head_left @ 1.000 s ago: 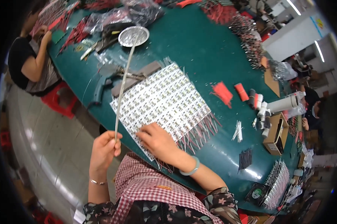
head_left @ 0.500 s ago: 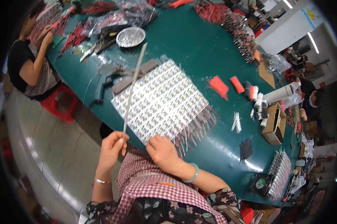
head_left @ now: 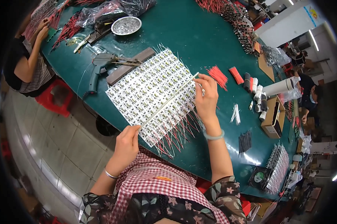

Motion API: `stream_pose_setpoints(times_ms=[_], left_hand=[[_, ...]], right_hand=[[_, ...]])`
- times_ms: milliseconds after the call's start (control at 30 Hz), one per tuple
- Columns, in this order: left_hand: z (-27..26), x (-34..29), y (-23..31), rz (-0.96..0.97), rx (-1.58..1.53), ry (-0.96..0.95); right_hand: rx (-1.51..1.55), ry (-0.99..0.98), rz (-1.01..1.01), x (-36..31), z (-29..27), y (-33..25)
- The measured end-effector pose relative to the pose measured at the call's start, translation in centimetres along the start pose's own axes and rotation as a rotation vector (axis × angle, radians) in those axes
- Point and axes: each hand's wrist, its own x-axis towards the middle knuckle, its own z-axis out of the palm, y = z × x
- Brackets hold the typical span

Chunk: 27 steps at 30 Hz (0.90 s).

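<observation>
A white panel of small circuit boards (head_left: pixel 146 89) lies on the green table, with rows of green parts and red and white wires hanging off its near right edge. Across it, slantwise, runs a thin pale strip (head_left: pixel 167 101). My left hand (head_left: pixel 127 145) pinches the strip's near end by the panel's near corner. The far end is between the fingers of my right hand (head_left: pixel 207 96), over the panel's right edge. Whether the strip touches the boards I cannot tell. A grey bar (head_left: pixel 131 66) lies along the panel's far left edge.
Left of the bar lies a teal soldering gun (head_left: pixel 97 72). A metal dish (head_left: pixel 126 25) stands farther back. Bundles of red tubing (head_left: pixel 217 77), a cardboard box (head_left: pixel 273 118) and a small fan (head_left: pixel 259 177) are at the right. A co-worker (head_left: pixel 24 61) sits at the far left.
The strip has swung down from upright to lie across the panel. My right hand has moved from the panel's near edge to the strip's far end and grips it.
</observation>
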Motion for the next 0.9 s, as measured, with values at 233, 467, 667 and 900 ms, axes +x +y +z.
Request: stream_pose_setpoints(times_ms=[233, 467, 667, 900], left_hand=[[0.8, 0.8, -0.1, 0.078, 0.105, 0.018], [1.0, 1.0, 0.0, 0.088, 0.149, 0.02], [1.1, 1.2, 0.4, 0.137, 0.156, 0.051], [0.8, 1.1, 0.5, 0.119, 0.256, -0.023]], right_hand=[[0.149, -0.049, 0.218, 0.7, 1.6, 2.3], [0.039, -0.148, 0.156, -0.7, 2.6, 5.0], [0.1, -0.088, 0.222, -1.1, 2.9, 5.1], [0.188, -0.102, 0.344, -1.0, 2.7, 4.8]])
